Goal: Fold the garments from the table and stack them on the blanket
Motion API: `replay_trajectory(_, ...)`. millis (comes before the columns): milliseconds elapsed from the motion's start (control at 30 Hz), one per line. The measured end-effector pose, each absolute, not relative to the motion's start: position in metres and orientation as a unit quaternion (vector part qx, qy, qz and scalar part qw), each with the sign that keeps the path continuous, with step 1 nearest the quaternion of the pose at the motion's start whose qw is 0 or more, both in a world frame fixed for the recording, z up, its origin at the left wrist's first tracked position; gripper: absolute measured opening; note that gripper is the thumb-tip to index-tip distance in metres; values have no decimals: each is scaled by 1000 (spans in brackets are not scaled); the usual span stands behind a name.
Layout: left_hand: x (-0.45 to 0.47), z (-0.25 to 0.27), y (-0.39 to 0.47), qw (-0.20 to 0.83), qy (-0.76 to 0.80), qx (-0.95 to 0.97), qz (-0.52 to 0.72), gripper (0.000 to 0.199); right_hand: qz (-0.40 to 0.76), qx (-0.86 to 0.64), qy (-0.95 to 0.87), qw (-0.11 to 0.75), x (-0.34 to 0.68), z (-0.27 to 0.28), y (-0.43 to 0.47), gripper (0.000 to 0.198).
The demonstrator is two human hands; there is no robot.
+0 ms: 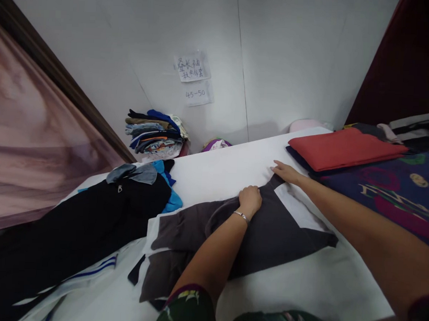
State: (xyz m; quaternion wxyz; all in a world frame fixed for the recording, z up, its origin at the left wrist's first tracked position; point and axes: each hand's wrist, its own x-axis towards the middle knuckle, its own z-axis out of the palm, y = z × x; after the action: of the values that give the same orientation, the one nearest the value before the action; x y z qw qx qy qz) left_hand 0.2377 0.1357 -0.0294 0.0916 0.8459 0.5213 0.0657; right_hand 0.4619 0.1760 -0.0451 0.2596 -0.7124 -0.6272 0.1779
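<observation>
A dark grey long-sleeved garment (268, 235) with white parts lies spread on the white table in front of me, its sleeves laid toward the left. My left hand (251, 200), with a bracelet at the wrist, is closed on the garment's far edge near the middle, fingers curled. Just right of it, my right hand (287, 173) rests at the garment's upper right corner. Its fingers stretch out to the left over the edge, and the palm side is hidden. Beside the white section, a pointed grey end (330, 240) reaches out to the right.
Black clothing (100, 217) with a grey collar covers the table's left side, blue cloth beneath it. A stack of folded clothes (156, 133) stands behind the table by the wall. Folded red cloth (344, 149) lies at right near patterned dark blue fabric (389, 184). Paper notes (192, 67) hang above.
</observation>
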Motion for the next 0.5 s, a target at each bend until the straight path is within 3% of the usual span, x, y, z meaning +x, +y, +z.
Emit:
replay_trajectory(200,237,-31,133,85,522,845,83,34,136,-675,-642,338,452,-44,143,54)
replay_trajectory(500,232,-31,128,99,519,831,174,30,263,-607,-665,345,451,-53,130,58)
